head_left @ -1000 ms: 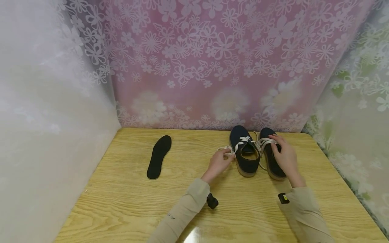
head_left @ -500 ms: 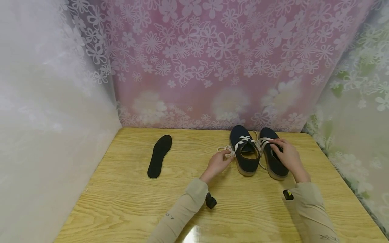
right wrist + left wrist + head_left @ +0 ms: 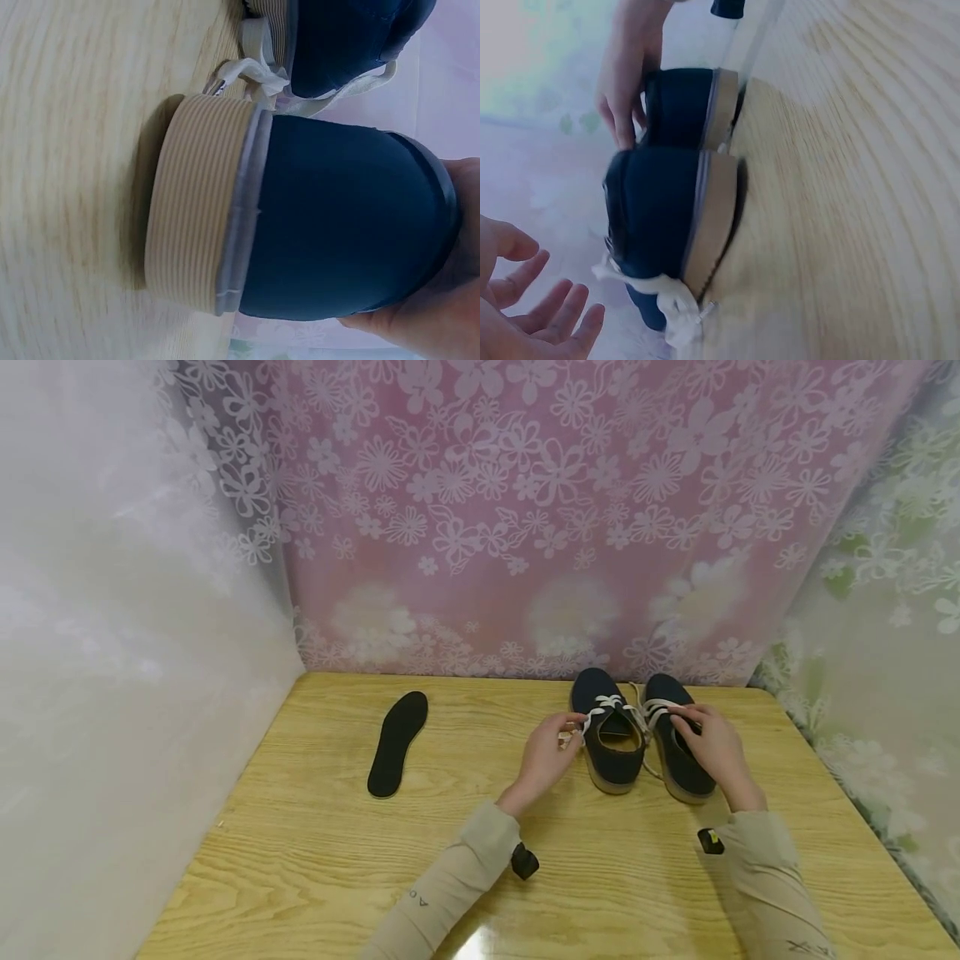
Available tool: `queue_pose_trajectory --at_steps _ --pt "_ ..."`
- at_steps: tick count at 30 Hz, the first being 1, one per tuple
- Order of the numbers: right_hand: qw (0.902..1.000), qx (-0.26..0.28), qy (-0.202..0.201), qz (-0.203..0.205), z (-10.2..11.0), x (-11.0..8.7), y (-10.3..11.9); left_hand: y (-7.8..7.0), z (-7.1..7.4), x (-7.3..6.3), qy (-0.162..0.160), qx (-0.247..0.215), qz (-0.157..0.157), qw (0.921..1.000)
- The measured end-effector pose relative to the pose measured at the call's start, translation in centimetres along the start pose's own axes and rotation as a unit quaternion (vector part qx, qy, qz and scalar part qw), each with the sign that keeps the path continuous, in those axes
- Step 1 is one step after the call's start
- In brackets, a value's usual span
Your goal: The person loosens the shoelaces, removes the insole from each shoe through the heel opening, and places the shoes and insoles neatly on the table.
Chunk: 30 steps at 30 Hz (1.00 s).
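Two navy lace-up sneakers stand side by side on the table, toes away from me. My left hand (image 3: 549, 753) is beside the left sneaker (image 3: 617, 767), its thumb and fingers apart. Between that hand and the sneaker, a white shoelace (image 3: 660, 289) hangs loose down the shoe's side in the left wrist view. My right hand (image 3: 716, 745) reaches over the opening of the right sneaker (image 3: 681, 774), fingertips at its white laces (image 3: 660, 707). In the right wrist view the sneaker's heel (image 3: 345, 217) hides most of that hand's fingers.
A black insole (image 3: 397, 745) lies flat at the left of the wooden table (image 3: 300, 860). A pink floral curtain (image 3: 465, 527) hangs just behind the table's back edge, close to the shoe toes. Pale sheets rise on both sides.
My left hand has let go of the loose lace and moved slightly up toward the left sneaker. The right hand has drawn back a little from the right sneaker's laces toward its opening.
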State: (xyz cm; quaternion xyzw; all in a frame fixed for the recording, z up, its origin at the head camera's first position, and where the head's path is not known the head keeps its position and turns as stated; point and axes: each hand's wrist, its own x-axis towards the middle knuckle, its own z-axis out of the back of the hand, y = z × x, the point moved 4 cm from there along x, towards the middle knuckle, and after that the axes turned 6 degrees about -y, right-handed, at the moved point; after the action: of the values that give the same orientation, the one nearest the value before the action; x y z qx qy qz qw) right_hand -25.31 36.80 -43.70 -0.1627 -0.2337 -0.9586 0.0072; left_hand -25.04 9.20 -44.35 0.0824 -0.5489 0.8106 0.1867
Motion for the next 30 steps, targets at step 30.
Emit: queue_pose_trajectory --at_steps 30 --pt "0.9968 -0.076 0.011 -0.022 1.6 -4.4 3.5 -4.2 -7.8 -3.9 0.143 0.103 -0.032 0.9838"
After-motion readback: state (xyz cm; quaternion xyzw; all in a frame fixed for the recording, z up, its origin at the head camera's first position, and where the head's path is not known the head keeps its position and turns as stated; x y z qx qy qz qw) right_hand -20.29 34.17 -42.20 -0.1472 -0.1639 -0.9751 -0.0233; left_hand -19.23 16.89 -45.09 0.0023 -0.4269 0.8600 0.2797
